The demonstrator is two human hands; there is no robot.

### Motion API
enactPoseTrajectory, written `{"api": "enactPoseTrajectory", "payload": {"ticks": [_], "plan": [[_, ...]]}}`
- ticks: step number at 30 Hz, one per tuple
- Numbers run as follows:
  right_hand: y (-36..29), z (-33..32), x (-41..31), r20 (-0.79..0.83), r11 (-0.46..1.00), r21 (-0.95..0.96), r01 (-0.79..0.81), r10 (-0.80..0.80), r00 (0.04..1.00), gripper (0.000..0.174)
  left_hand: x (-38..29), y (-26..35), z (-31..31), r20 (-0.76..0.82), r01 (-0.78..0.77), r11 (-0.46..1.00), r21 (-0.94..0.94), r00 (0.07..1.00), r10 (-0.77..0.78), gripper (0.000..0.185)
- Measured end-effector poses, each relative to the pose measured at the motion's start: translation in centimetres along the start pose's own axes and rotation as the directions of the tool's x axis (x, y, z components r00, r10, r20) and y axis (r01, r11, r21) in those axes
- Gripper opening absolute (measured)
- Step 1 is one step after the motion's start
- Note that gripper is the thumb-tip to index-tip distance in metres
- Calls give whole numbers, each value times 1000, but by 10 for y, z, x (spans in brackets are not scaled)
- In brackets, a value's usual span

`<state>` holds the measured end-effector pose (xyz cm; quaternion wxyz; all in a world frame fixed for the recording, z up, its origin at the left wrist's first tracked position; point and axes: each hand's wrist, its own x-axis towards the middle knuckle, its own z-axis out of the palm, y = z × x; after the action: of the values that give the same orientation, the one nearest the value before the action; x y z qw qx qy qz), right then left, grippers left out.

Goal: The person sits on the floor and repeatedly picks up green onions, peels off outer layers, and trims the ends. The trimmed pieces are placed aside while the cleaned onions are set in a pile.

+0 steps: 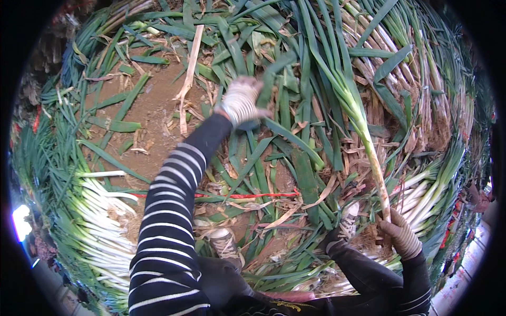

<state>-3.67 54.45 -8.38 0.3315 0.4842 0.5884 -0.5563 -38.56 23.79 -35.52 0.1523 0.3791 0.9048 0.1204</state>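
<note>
My right hand [400, 234], in a ribbed work glove, grips the root end of a long green onion [369, 144]. The stalk leans up and to the left, with soil-stained outer skin low down and green leaves fanning out at the top. My left hand [244, 102], gloved too and blurred by motion, reaches out over loose green leaves [284, 98] with thumb and fingers apart. A blurred strip of leaf [276, 73] is beside its fingertips; whether they touch is unclear.
White-stemmed green onions [104, 233] are piled at left. Unpeeled ones [395, 67] lie upper right, and more pale stems [417, 197] at right. A red strap [253, 195] crosses the littered soil [158, 91]. My shoes [226, 244] are close in front.
</note>
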Motion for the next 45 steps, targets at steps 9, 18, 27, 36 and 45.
{"api": "enactPoseTrajectory", "payload": {"ticks": [9, 18, 27, 36, 45], "plan": [[22, 20, -23, 62, 983, -120, 136, -130, 990, 43, -220, 145, 41, 176, -246, 919, -308, 935, 309, 56], [75, 49, -36, 82, 950, -211, 232, -219, 972, 46, -368, 198, 51, 298, 7, 342, -940, 509, 807, 60], [108, 69, -49, 76, 956, -123, 268, -260, 963, 45, -406, -35, -27, 171, 483, 871, 91, 854, -491, 21], [99, 75, -48, 74, 891, -388, 236, -226, 971, 49, -398, -39, 38, 311, 320, 943, 95, 890, -333, 31], [104, 75, -43, 151, 897, -314, 310, -276, 949, 46, -413, -42, -32, 290, 523, 844, -123, 832, -473, 40]]}}
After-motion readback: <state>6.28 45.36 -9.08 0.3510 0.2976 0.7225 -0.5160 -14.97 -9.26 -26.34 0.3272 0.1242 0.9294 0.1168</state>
